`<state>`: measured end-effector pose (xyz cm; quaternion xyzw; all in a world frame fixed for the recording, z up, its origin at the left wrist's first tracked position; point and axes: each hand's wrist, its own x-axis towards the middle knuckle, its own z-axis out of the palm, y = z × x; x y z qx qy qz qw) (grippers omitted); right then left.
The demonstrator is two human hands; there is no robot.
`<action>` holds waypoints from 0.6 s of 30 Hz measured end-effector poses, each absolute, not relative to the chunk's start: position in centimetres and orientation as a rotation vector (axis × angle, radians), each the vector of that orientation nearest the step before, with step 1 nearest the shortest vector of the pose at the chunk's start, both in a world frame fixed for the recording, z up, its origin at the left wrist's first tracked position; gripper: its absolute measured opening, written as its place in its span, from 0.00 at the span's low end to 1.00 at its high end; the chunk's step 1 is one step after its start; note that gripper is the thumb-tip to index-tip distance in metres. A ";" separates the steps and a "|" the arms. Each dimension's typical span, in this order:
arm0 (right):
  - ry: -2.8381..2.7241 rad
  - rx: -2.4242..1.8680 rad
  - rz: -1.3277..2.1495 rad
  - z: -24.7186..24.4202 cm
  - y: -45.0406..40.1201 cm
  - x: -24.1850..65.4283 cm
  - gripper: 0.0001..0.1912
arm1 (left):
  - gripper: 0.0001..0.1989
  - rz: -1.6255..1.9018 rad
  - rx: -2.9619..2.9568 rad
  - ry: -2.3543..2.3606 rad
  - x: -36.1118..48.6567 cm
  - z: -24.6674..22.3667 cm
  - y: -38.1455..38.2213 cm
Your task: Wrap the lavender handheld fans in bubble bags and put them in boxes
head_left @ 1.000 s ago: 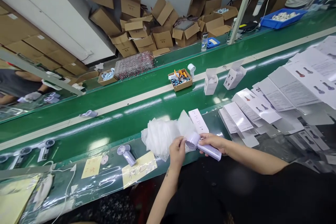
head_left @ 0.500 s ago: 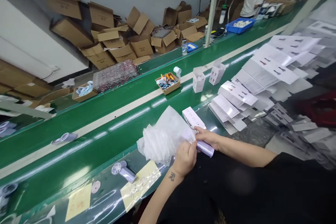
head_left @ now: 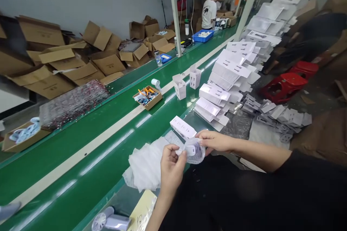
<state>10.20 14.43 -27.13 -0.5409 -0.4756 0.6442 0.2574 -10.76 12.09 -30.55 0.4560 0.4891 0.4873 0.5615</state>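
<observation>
Between my hands is a lavender device in a clear plastic bag [head_left: 194,151]. My left hand [head_left: 172,164] pinches the bag's left edge between thumb and fingers. My right hand [head_left: 214,140] grips the upper right side of the bagged device. Just left of them lies a pile of translucent bags [head_left: 145,164] at the bench edge. Behind my hands rests a white printed box [head_left: 183,127]. A lavender handheld fan [head_left: 112,221] lies at the bottom, beside a yellow paper [head_left: 142,209] with handwriting.
A green conveyor [head_left: 105,151] runs diagonally, with a carton of small parts [head_left: 148,97], a white fan [head_left: 156,83] and two open white boxes [head_left: 179,86] on it. Folded white boxes [head_left: 217,94] are stacked right. Red stools [head_left: 284,86] and people stand farther off.
The view has swung right. The lavender device, earlier partly outside the plastic, is now inside the clear bag, and both hands hold it apart from the bag pile.
</observation>
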 end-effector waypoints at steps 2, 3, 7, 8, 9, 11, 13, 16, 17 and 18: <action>-1.230 -1.420 1.658 -25.4 14.4 10.7 0.12 | 0.14 1.181 1.082 1.102 -10.8 -30.0 12.2; -1.181 -1.404 1.627 -24.9 14.4 10.8 0.11 | 0.15 1.211 1.078 1.065 -10.8 -29.9 12.4; -0.951 -1.241 1.676 -25.4 14.1 10.1 0.13 | 0.46 1.227 1.280 0.859 -10.4 -31.1 13.5; -0.901 -1.209 1.689 -25.9 14.0 9.9 0.14 | 0.54 1.174 1.394 0.873 -10.0 -31.7 13.8; -0.896 -1.191 1.698 -26.3 14.0 9.7 0.14 | 0.56 1.109 1.503 0.923 -9.5 -32.3 14.0; -1.030 -1.162 1.738 -26.9 14.2 10.4 0.14 | 0.43 1.030 1.651 1.070 -8.3 -33.7 14.4; -1.236 -1.183 1.697 -27.1 15.1 13.0 0.15 | 0.22 1.061 1.703 1.188 -7.5 -34.7 14.9; -1.207 -1.593 1.048 -28.2 17.9 20.3 0.19 | 0.11 1.133 1.548 1.350 -7.4 -35.2 15.6; -1.088 -1.797 0.692 -29.0 19.0 23.1 0.20 | 0.12 1.141 1.420 1.407 -7.6 -35.1 15.8; -0.983 -1.949 0.420 -30.0 20.1 25.7 0.23 | 0.14 1.143 1.272 1.449 -7.8 -34.9 16.0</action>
